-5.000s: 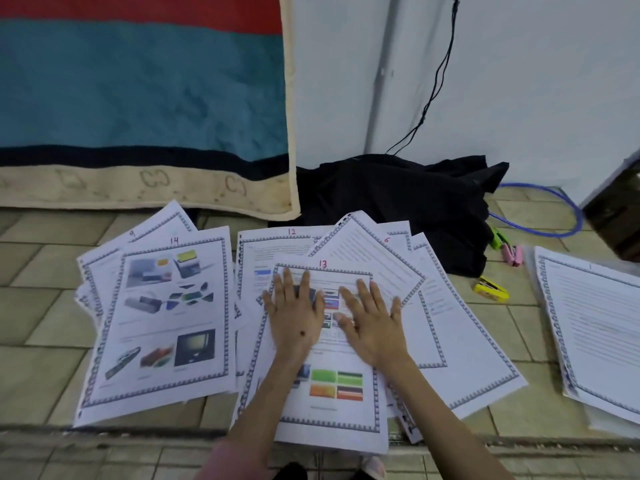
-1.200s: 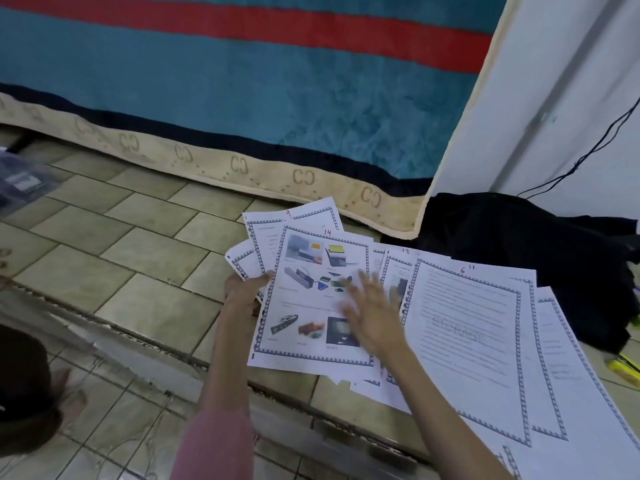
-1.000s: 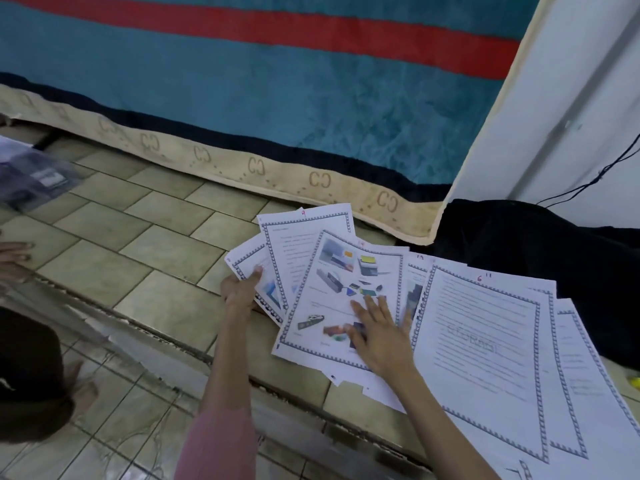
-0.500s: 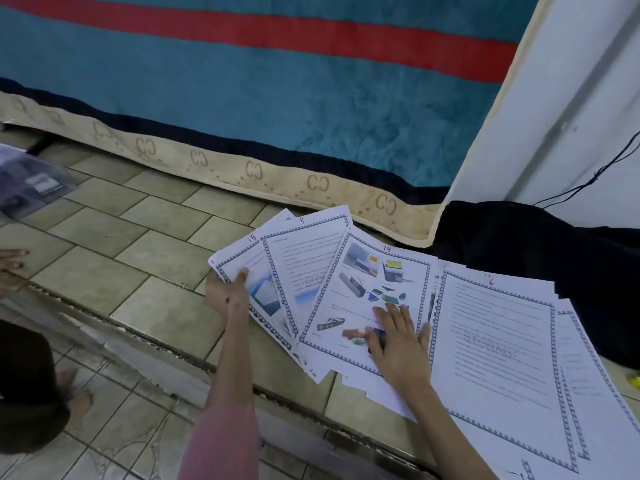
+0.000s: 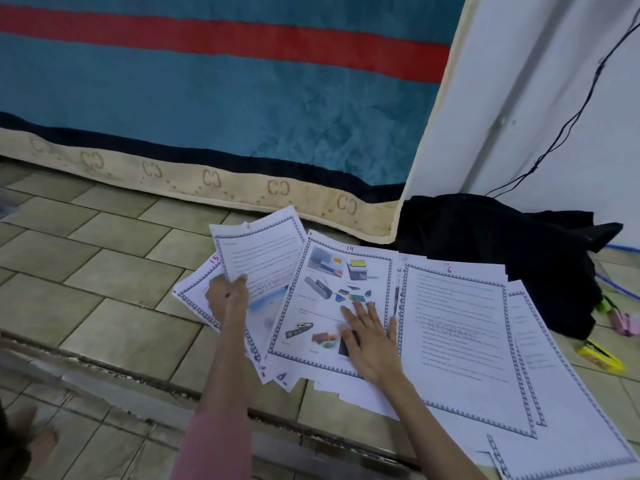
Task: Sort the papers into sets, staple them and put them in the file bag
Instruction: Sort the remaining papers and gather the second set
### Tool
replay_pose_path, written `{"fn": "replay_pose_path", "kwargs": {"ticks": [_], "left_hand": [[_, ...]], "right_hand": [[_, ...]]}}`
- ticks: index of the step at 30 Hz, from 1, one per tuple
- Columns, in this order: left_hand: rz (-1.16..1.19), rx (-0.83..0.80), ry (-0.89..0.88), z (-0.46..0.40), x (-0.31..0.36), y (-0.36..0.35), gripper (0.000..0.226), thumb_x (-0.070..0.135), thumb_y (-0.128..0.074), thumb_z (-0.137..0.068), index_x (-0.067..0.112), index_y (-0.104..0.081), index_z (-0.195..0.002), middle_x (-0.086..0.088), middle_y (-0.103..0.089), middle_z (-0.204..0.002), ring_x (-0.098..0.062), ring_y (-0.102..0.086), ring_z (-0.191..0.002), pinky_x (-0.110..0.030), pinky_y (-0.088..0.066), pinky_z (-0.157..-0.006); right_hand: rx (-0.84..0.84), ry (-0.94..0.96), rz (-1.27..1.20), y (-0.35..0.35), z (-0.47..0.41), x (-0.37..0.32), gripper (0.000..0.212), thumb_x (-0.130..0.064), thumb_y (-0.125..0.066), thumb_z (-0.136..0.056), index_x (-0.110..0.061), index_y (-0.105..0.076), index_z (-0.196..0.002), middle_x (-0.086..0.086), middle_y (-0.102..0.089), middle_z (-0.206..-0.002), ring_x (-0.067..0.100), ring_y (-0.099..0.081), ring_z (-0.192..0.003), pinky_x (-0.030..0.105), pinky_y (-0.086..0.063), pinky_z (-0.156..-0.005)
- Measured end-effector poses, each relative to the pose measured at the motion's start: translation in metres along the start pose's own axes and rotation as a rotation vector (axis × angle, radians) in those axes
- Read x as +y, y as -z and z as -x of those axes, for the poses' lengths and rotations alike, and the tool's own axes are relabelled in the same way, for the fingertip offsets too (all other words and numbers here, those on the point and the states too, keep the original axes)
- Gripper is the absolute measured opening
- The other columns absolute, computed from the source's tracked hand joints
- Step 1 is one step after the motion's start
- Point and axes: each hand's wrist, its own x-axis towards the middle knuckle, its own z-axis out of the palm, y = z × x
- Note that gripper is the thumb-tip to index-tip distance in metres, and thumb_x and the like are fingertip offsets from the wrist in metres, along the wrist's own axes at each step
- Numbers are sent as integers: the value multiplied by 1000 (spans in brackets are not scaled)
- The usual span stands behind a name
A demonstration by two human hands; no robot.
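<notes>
Printed sheets with patterned borders lie fanned over the tiled floor. My left hand (image 5: 227,297) pinches the near-left edge of a text sheet (image 5: 266,251) and holds its far end raised off the pile. Under that sheet lies sheet 15 (image 5: 199,285). My right hand (image 5: 369,336) presses flat, fingers spread, on picture sheet 14 (image 5: 332,289). To the right lies text sheet 6 (image 5: 457,327) on more sheets. A yellow stapler (image 5: 601,355) sits at the right edge. The file bag cannot be made out.
A blue and red blanket (image 5: 207,98) hangs behind the papers. Black cloth (image 5: 502,244) is heaped by the white wall, with pink and green clips (image 5: 623,320) beside it. A floor step (image 5: 104,368) crosses near me. Another person's foot (image 5: 38,441) shows at bottom left.
My left hand has lifted the text sheet off sheet 15 and tilted it up. My right hand has stayed pressed on sheet 14. The view has shifted slightly.
</notes>
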Motion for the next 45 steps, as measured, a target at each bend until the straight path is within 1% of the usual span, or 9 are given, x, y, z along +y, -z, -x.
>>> {"fn": "replay_pose_path", "kwargs": {"ticks": [6,11,18,23,29,32,35,39,45], "left_hand": [[-396,214,-291,20,6,-23,74,22,-60,-89,4,-16,-146,-20,-19,-151,-41,-22,-135,-56,-27,-103],[-524,-206,-202,64,6,-66,81,39,-70,-80,4,-24,-137,-22,-41,-136,-40,-42,-124,-51,-37,-96],[-261,-242,-140,15,-23,-55,47,40,-67,-80,8,-57,-114,-15,-63,-112,-33,-58,-105,-38,-40,-89],[-317,-95,-63,-76,-67,-51,46,42,-71,-71,11,-58,-102,-19,-65,-107,-38,-60,-97,-54,-45,-92],[-613,159,-370,33,-2,-37,54,12,-59,-87,6,-37,-135,-21,-30,-145,-39,-30,-130,-54,-30,-104],[-651,-241,-858,71,2,-79,45,25,-45,-97,17,-37,-140,-11,-34,-150,-29,-34,-136,-51,-29,-110],[-808,-641,-948,97,-13,-114,52,47,-19,-99,29,-19,-148,0,-6,-159,-21,-3,-147,-47,-3,-117],[-923,-557,-955,94,-33,-120,101,73,28,-66,29,-7,-150,6,1,-159,-17,3,-147,-44,0,-117],[-882,-489,-873,106,-15,-128,54,37,-28,-98,16,-21,-148,-3,-12,-158,-23,-9,-146,-44,-8,-117]], "right_hand": [[391,-112,-606,33,6,14,39,-15,-34,-101,-19,-42,-139,-10,-24,-149,15,-14,-146,36,-10,-120],[189,-445,-6,49,15,73,53,-45,-24,-99,-29,-18,-149,5,-4,-160,25,7,-147,58,4,-113],[159,-557,45,42,35,102,59,-56,-14,-96,-36,-3,-150,0,9,-160,27,14,-146,58,10,-112],[202,-717,50,46,45,127,60,-56,-10,-95,-34,0,-150,3,9,-160,29,13,-146,59,9,-112],[212,-717,119,56,47,131,56,-45,-14,-99,-28,-4,-151,7,6,-160,30,12,-146,59,5,-114],[253,-488,223,54,37,106,55,-43,-7,-98,-27,-3,-151,4,5,-159,26,12,-146,54,9,-114],[111,-176,203,40,33,79,84,-66,21,-77,-36,-10,-149,-5,-2,-160,18,10,-147,50,20,-108],[121,-169,110,37,51,106,102,-79,24,-63,-39,-20,-147,-11,-7,-159,11,5,-147,51,14,-113],[193,-114,-40,43,70,125,80,-79,-6,-76,-41,-43,-136,-18,-25,-152,-6,0,-139,37,13,-114]]}}
